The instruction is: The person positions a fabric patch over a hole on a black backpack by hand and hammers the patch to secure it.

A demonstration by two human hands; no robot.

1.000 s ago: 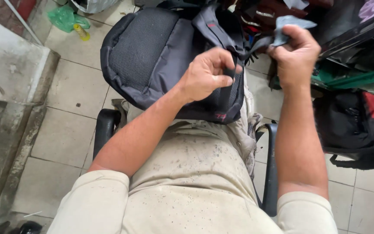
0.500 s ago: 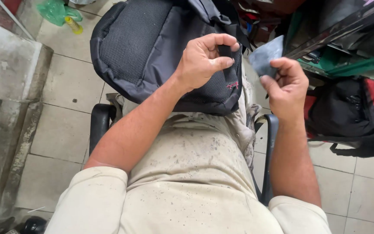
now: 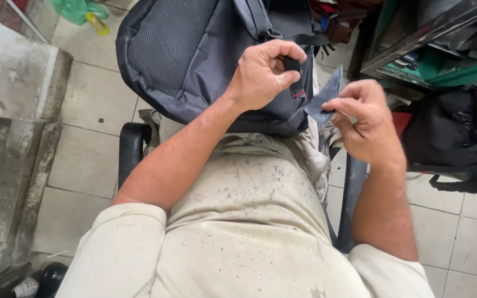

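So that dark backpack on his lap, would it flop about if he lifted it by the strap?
Probably. The backpack looks soft: its mesh back panel sags over the lap. The strap pinched in the left hand bends readily. It seems flat, so likely light, though its contents are hidden.

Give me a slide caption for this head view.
Seated person's left hand pinches a black strap on a grey backpack; right hand holds a fabric scrap.

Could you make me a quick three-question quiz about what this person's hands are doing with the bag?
1. True or false: the backpack lies on the person's lap.
2. What does the left hand pinch: (a) a black strap, (b) a bottle, (c) a shoe?
3. What does the right hand hold?

Key: 1 true. 2 (a). 3 a small grey piece of fabric.
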